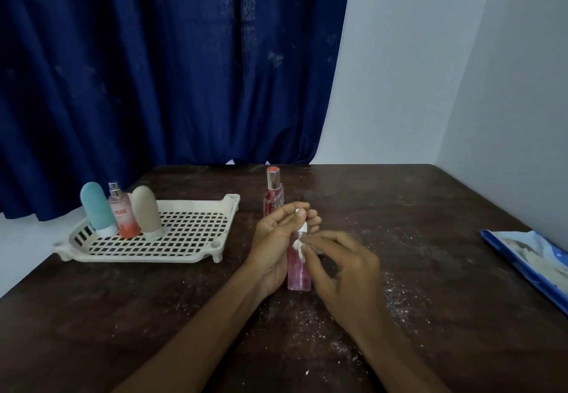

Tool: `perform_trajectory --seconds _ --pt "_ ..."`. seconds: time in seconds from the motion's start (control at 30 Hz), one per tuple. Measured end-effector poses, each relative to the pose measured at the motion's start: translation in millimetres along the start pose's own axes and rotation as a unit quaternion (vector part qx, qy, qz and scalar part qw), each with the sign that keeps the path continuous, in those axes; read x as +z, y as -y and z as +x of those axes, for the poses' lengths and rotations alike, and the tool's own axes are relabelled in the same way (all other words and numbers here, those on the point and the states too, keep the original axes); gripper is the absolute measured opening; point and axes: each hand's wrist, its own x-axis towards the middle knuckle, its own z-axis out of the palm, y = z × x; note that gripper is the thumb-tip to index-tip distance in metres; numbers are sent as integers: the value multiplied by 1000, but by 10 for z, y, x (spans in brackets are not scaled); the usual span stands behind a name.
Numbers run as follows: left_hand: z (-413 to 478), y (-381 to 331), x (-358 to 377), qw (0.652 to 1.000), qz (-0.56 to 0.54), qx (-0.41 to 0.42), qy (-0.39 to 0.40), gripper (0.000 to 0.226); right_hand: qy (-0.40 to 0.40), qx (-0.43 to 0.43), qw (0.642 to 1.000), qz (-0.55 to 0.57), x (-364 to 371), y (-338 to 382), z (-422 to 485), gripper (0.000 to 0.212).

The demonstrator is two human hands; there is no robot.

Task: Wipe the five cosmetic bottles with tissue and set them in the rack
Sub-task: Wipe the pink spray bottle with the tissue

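Observation:
My left hand holds a clear pink bottle upright on the table, fingers curled round its white top. My right hand pinches a small wad of white tissue against the bottle's upper side. Behind them stands a tall red bottle with a silver collar and orange cap. The cream slotted rack sits at the left and holds a teal bottle, a pink-orange spray bottle and a beige bottle, all upright at its left end.
A blue tissue pack lies at the table's right edge. White tissue crumbs are scattered over the dark wooden table. A blue curtain hangs behind, with a white wall to the right.

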Motion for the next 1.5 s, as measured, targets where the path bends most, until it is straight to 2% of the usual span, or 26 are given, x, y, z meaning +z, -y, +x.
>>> perform_trajectory --seconds 0.5,0.63,0.8,0.97,1.07,1.17,1.3,1.4,1.5 --pt "35 18 -25 1000 -6 -5 1 17 2 12 1000 -14 -27 -30 -17 13" --pt "54 27 -39 1000 -4 -1 -8 24 1 3 1000 -27 5 -9 28 20" --pt "71 37 -58 1000 -2 -4 -6 37 15 -16 1000 -14 -6 3 -15 18" --pt "57 51 -36 999 35 14 -13 39 5 0 999 -41 -6 -22 -2 17" --pt "37 47 -30 999 49 12 1 40 6 0 999 -47 -15 -16 -9 21" --pt "26 31 -35 998 43 -25 33 34 5 4 998 -55 -25 -63 -27 16" --pt "31 -4 -64 998 28 -38 49 42 11 12 998 -58 -37 -73 -23 25" --pt "38 -15 -67 999 16 -27 35 44 6 -13 998 -54 -53 -34 -25 22" --pt "49 -23 -84 999 24 -24 28 39 40 -50 995 -70 -70 -5 -79 19"
